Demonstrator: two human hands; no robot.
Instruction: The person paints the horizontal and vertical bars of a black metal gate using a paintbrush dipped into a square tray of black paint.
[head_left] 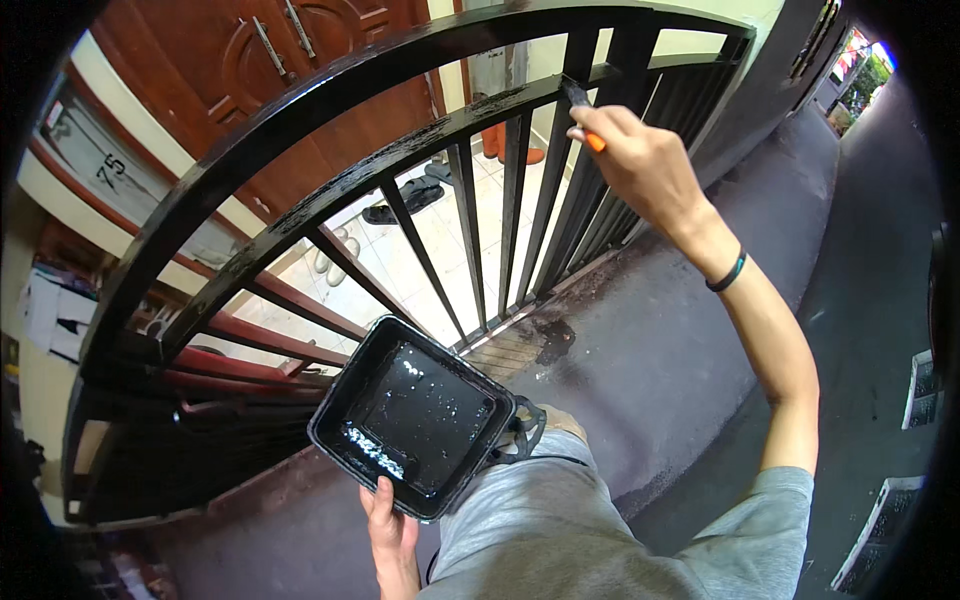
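Observation:
My right hand (635, 155) is closed round a paintbrush (594, 141) with an orange handle end. Its dark bristles meet the middle rail of a metal gate (470, 118), near an upright bar. Wet black paint shines on the rails, while some lower bars at the left still show red. Down in front of me, my left hand (388, 530) grips the near edge of a square black paint tray (425, 410), thumb over the rim. Black paint with pale glints covers the tray's bottom. The fingers under the tray are partly hidden.
Behind the gate are a tiled floor (450, 250), dark sandals (405, 203), pale slippers (338, 255) and a brown wooden double door (190, 60). Dark stains (555, 340) mark the grey paved ground (680, 370) by the gate's foot. A wall runs along the far right.

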